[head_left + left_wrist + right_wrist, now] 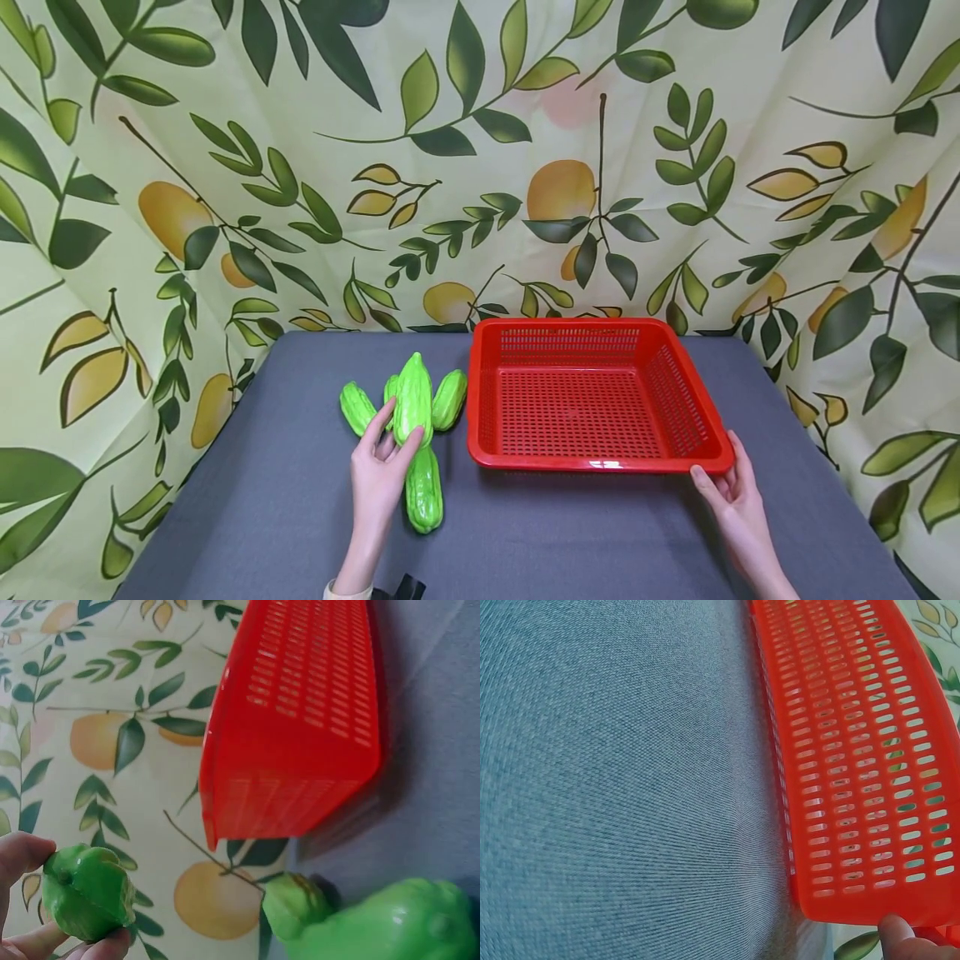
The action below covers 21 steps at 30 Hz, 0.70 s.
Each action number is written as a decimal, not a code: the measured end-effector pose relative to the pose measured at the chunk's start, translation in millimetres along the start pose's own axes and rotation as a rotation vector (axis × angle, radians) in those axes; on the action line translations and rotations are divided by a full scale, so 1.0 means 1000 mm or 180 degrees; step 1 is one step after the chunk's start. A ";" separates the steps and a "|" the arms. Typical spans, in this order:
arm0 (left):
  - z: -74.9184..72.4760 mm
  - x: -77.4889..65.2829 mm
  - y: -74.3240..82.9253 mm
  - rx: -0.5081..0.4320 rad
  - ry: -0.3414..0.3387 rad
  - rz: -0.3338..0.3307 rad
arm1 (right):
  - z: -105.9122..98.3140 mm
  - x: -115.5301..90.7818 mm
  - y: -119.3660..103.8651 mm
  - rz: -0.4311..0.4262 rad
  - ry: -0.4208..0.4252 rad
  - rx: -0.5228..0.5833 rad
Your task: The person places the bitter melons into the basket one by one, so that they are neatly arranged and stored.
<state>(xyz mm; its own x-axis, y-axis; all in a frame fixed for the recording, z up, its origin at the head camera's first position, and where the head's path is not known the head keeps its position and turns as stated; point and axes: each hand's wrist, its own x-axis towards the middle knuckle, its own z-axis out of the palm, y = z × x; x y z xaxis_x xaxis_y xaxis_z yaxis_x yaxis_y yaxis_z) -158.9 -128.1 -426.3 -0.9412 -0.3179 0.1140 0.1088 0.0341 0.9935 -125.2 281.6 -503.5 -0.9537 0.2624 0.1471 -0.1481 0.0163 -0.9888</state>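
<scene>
The left hand [381, 473] is pinching a green gourd [413, 396], its thumb pressing on the right flank and its fingers bending round the left flank, opened only as wide as the gourd's body. The gourd is lying between the fingertips by its lower half, with its tapering end pointing away from the person, towards the back of the bench [300, 500]. In the left wrist view it is hanging clear of the bench.

Four more green gourds are resting close about it: a left gourd [357, 408] beyond the fingertips, a right gourd [450, 400] just beside the red basket [592, 463], a rear gourd [391, 389] mostly hiding behind the held one, and a front gourd [424, 496] lying to the right of the left wrist, its far end passing out of sight below the held gourd.

The right hand [737, 498] is gripping the basket at its near right corner, the thumb pressing on the rim and the fingers curling round the outer side. The basket is standing to the right of the gourds, well apart from the left hand. Behind everything, a leaf-and-fruit patterned cloth [480, 250] is hanging.
</scene>
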 end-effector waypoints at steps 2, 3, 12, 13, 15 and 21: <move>0.004 0.004 0.003 0.0002 -0.0061 0.0022 | 0.000 0.000 0.000 0.0023 0.0009 -0.0028; 0.006 0.006 0.004 -0.0009 -0.0095 0.0026 | 0.000 0.000 0.000 0.0049 0.0015 -0.0058; 0.030 0.026 0.014 -0.0007 -0.0361 0.0152 | 0.000 0.000 -0.004 0.0225 0.0054 -0.0272; 0.033 0.029 0.015 0.0001 -0.0385 0.0200 | 0.001 0.000 -0.005 0.0232 0.0058 -0.0291; 0.040 0.034 0.017 0.0003 -0.0437 0.0268 | 0.001 0.001 -0.006 0.0247 0.0062 -0.0306; 0.059 0.046 0.022 -0.0009 -0.0574 0.0322 | 0.001 0.001 -0.007 0.0302 0.0069 -0.0355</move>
<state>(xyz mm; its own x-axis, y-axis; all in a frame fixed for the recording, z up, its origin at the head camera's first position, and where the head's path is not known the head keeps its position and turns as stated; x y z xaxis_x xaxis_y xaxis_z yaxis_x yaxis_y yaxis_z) -218.0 -86.3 -398.7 -0.9675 -0.1382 0.2120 0.2063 0.0544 0.9770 -125.4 281.1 -496.4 -0.9559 0.2887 0.0536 -0.0264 0.0973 -0.9949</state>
